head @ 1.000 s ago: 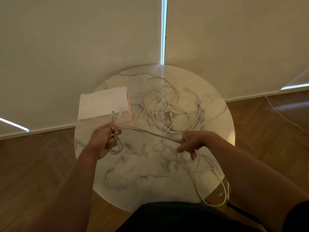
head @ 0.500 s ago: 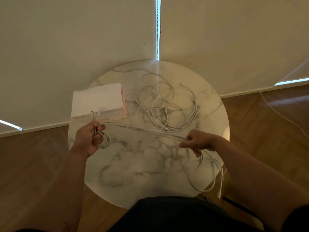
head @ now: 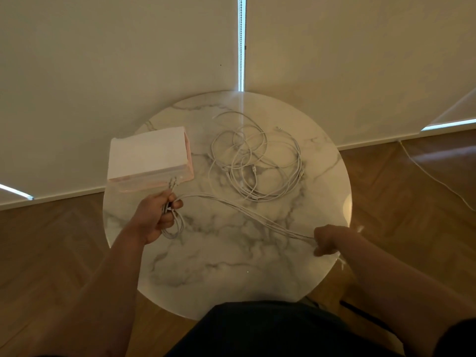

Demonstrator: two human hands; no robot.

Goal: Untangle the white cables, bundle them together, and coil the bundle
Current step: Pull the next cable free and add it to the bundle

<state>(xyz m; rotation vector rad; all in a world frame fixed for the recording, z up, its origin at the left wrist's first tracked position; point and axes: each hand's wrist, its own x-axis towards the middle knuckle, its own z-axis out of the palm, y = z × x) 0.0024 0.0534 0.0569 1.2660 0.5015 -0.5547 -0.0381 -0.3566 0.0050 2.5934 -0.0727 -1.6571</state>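
A bundle of white cables (head: 247, 212) stretches across the round marble table (head: 231, 266) between my two hands. My left hand (head: 157, 217) grips one end of it, with plug ends sticking up above the fist and a small loop hanging below. My right hand (head: 327, 240) is closed around the bundle at the table's right edge; the cable past it is hidden behind my wrist. More white cables (head: 257, 161) lie in a loose tangle at the back of the table.
A white box with a pink edge (head: 149, 153) sits on the table's left rear, just behind my left hand. Pale blinds hang behind the table, wooden floor lies around it. A thin white cord (head: 432, 176) runs over the floor at right.
My right hand has slid along the bundle to the right and toward me, reaching the table's edge, so the stretch of cable between my hands is longer. The hanging loops beyond it are out of sight.
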